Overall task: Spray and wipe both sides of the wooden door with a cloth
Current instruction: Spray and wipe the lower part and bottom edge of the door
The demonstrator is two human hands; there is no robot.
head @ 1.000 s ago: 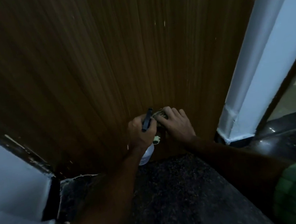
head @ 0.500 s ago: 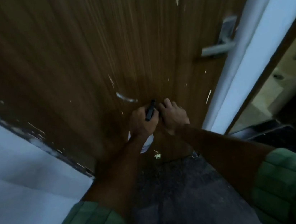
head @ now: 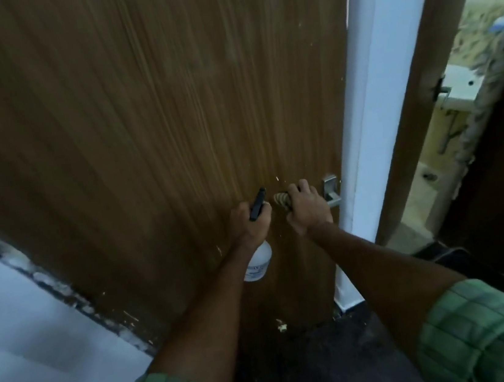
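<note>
Left hand, spray bottle, label unreadable

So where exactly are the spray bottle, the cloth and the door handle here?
spray bottle (head: 259,265), head view, on its white body below the left hand.
cloth (head: 281,200), head view, on the bunched part beside the right hand's fingers.
door handle (head: 331,189), head view, on its metal plate.

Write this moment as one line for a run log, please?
left hand: grips spray bottle | right hand: holds cloth against wooden door | door handle: beside right hand | stage: wiping
</note>
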